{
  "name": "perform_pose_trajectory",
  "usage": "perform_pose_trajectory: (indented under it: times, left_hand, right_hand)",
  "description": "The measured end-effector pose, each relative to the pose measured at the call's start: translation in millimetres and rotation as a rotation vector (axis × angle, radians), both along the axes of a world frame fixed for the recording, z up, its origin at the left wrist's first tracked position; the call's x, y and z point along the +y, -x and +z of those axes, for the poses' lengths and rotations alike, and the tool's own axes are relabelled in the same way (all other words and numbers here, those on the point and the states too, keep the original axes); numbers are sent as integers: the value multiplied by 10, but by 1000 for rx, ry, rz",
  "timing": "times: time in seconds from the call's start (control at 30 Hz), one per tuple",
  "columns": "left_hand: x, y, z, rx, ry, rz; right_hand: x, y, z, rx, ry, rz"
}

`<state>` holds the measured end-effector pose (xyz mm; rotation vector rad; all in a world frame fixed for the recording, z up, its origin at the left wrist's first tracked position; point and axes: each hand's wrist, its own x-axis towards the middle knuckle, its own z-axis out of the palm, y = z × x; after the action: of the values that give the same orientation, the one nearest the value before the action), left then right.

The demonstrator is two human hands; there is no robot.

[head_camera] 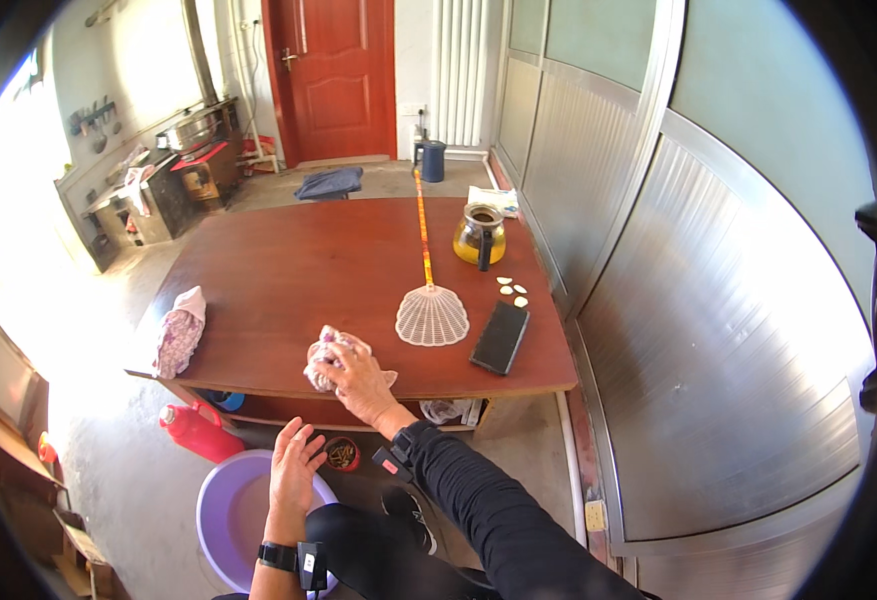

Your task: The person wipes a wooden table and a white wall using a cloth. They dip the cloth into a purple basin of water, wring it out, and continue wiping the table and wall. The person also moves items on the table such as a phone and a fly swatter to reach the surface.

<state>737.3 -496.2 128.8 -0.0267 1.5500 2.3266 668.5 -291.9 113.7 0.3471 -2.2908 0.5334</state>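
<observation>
My right hand (pixel 360 382) grips a bunched pink-and-white patterned cloth (pixel 321 361) near the front edge of the brown wooden table (pixel 296 262). Above the purple plastic basin (pixel 213 517) on the floor, my left hand (pixel 294 466) is raised with fingers apart and nothing in it. Another folded patterned cloth (pixel 181 334) lies at the table's left corner. Right of my right hand are a white fly swatter (pixel 432 319) with a yellow-and-red handle and a black smartphone (pixel 500 337). Several small white pieces (pixel 506 289) lie beyond the phone.
A glass pot of yellow liquid (pixel 468 241) stands at the table's back right. On the floor are a red thermos flask (pixel 202 435) and a small red tin of butts or scraps (pixel 342 454). A metal-framed partition (pixel 723 360) runs along the right. A stove with a pot (pixel 189 133) is far left.
</observation>
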Motion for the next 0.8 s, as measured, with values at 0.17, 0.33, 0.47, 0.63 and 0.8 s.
perform_pose_trajectory:
  times: [0.17, 0.33, 0.47, 0.63, 0.8]
  left_hand:
    - [99, 95, 55, 112, 10, 18]
    - [179, 86, 172, 115, -10, -27]
    - [348, -16, 227, 115, -1, -100]
    - [494, -89, 313, 126, 88, -136]
    - [1072, -85, 197, 295, 301, -275]
  right_hand:
    - [282, -425, 118, -50, 33, 73]
    - [730, -1188, 164, -130, 68, -42]
    - [1067, -1844, 172, -245, 143, -140]
    - [1751, -2610, 398, -170, 474, -364]
    - [2441, -2222, 442, -175, 130, -602]
